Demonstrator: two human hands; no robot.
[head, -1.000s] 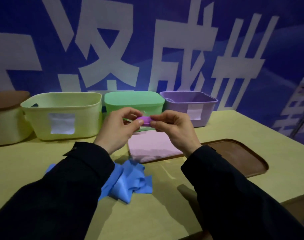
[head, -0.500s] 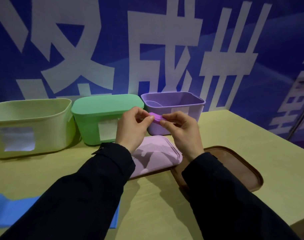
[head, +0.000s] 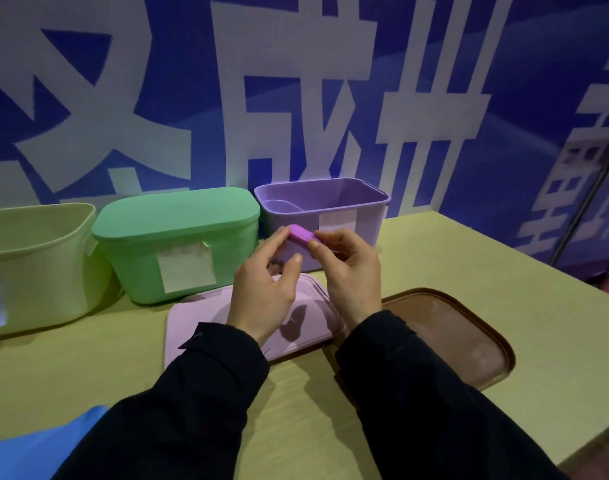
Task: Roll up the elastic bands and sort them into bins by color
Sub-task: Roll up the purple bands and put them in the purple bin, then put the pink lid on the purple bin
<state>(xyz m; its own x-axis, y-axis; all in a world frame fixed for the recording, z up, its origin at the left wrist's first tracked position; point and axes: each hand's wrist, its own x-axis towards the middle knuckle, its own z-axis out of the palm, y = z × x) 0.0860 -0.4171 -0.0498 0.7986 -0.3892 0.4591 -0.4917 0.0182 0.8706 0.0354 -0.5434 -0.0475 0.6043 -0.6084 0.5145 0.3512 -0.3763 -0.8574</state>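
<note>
Both hands, the left hand and right hand, pinch the rolled purple band just before the open purple bin near the surface's far edge, so squeeze it tight, then drop it inside.

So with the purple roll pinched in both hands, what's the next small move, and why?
Probably carry the rolled purple band forward and drop it into the open purple bin. It looks fully rolled, left hand and right hand hold it just before that bin, and colours match.
</note>
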